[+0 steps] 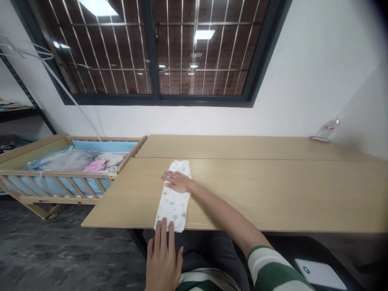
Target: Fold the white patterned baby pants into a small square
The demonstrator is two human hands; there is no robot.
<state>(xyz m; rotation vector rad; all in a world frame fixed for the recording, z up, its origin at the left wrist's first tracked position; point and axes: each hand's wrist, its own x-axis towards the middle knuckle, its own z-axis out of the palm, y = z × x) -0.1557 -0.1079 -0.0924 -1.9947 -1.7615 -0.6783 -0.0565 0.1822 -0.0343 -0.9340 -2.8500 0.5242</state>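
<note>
A white cloth (171,207) with small green and grey prints lies folded into a long strip on the wooden table (242,194). Its near end reaches the table's front edge. My right hand (177,182) rests flat on the upper part of the cloth, fingers spread and pointing left. At the near end, my left hand (163,256) is held with its fingers stretched out, the fingertips at the cloth's lower edge. Whether those fingertips press on the cloth I cannot tell. Neither hand grips anything.
A wooden crib (75,174) with blue lining, holding pink and white cloths, stands left of the table. A clear bottle-like object (327,130) is at the far right corner. A white phone (320,274) lies on a dark seat at lower right. A barred window (157,52) is ahead.
</note>
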